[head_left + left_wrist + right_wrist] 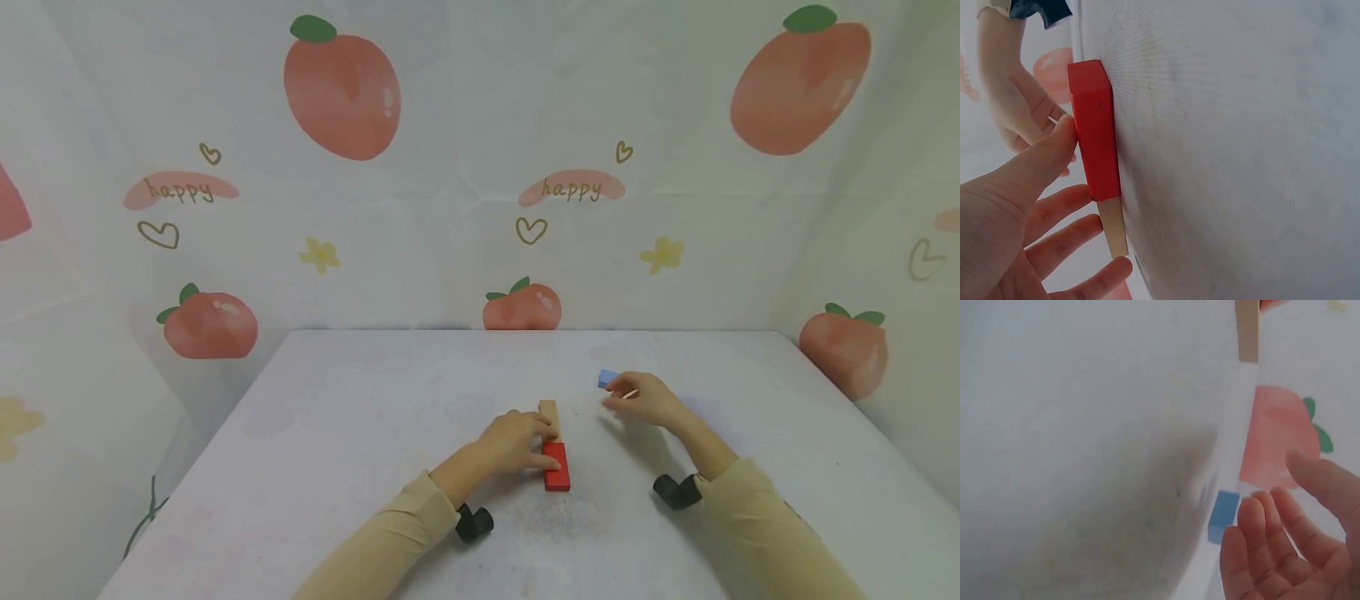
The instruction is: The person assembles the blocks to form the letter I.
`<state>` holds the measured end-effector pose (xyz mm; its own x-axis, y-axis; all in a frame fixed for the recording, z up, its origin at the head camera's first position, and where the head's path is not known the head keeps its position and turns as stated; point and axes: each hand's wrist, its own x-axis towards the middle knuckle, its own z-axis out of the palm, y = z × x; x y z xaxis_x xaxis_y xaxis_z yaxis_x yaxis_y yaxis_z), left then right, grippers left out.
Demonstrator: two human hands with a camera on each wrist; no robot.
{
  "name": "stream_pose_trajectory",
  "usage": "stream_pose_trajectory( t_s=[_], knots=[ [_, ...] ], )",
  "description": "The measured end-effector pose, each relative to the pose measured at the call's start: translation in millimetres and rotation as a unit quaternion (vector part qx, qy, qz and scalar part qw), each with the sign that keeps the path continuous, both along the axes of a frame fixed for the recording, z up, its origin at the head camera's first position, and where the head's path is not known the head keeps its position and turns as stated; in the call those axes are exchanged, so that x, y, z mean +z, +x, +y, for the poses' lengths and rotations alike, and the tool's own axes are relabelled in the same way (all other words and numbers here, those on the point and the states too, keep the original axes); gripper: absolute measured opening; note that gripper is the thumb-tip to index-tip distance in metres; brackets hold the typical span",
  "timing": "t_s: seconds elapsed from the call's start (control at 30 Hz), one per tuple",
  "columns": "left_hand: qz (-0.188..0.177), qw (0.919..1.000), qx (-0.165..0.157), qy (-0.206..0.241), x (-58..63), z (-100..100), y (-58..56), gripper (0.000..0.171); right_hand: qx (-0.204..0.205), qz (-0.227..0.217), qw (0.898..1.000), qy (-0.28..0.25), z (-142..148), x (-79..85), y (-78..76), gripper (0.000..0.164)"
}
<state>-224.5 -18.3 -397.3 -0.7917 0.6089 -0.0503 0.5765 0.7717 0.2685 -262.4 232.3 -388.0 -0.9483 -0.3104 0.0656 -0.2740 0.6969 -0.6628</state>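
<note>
A red rectangular block (557, 467) and a plain wooden block (549, 410) lie end to end on the white table. My left hand (517, 442) rests along them from the left. In the left wrist view, its thumb touches the red block (1092, 137), and the other fingers spread toward the wooden block (1114, 228) without curling round it. Farther back on the right lies a small blue block (607, 378). Beside it hovers my right hand (643, 400); in the right wrist view, its loosely bent fingers hold nothing, with the blue block (1224, 515) just past the fingertips.
The white tabletop (360, 400) runs back to a hanging cloth (450, 108) printed with peaches. Black wrist-worn pieces (474, 523) sit under both forearms, close to the table.
</note>
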Motion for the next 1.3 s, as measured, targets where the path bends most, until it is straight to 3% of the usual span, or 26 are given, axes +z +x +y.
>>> stream_pose_trajectory(
  t_s=[0.23,0.4,0.87,1.3],
  knots=[
    [-0.008,0.9999,0.007,-0.001,1.5,0.6,0.9,0.046,-0.063,-0.026,0.998,-0.002,9.4,-2.4,-10.3,0.035],
    [-0.011,0.9999,0.01,-0.003,1.3,0.9,0.5,0.046,-0.086,-0.061,0.994,-0.022,13.2,-2.1,-15.8,0.042],
    [-0.013,0.9998,0.015,-0.002,-0.5,1.3,-0.4,0.048,-0.115,-0.138,0.978,-0.104,15.2,-8.8,-29.7,0.051],
    [-0.019,0.9997,0.015,0.001,0.4,2.1,-0.3,0.048,-0.115,-0.154,0.976,-0.104,14.5,-10.8,-34.1,0.055]
  ],
)
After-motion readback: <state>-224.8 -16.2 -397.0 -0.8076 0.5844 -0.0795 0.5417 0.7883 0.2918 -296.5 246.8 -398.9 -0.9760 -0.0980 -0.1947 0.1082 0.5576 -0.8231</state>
